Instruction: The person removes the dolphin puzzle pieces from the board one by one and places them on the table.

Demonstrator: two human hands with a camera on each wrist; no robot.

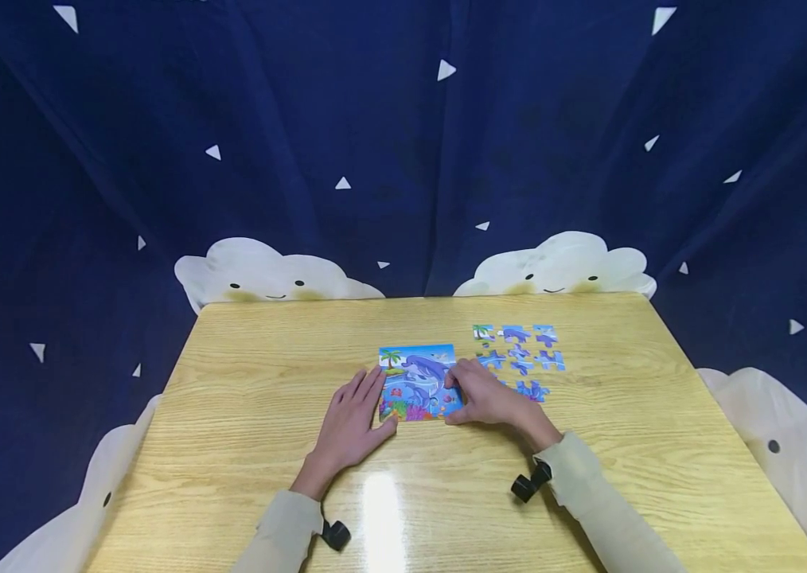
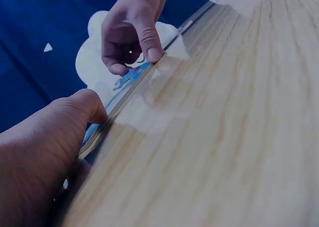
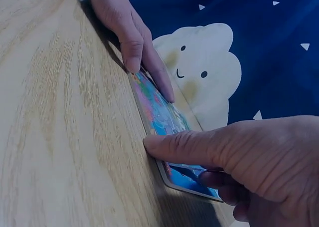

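Observation:
A jigsaw puzzle board with dolphins, a palm tree and coral lies on the wooden table. Along its left edge rests my left hand, fingers straight, thumb at the lower left corner. My right hand is at the board's right side, thumb on the near edge and fingers curled over the picture. Between its thumb and fingers, a blue puzzle piece shows tilted in the left wrist view. Most of that piece is hidden by the hand. In the right wrist view the thumb crosses the board's edge.
Several loose puzzle pieces lie in spaced rows to the right of the board, some partly behind the right hand. The wooden table ends at a dark blue curtain with white clouds and triangles.

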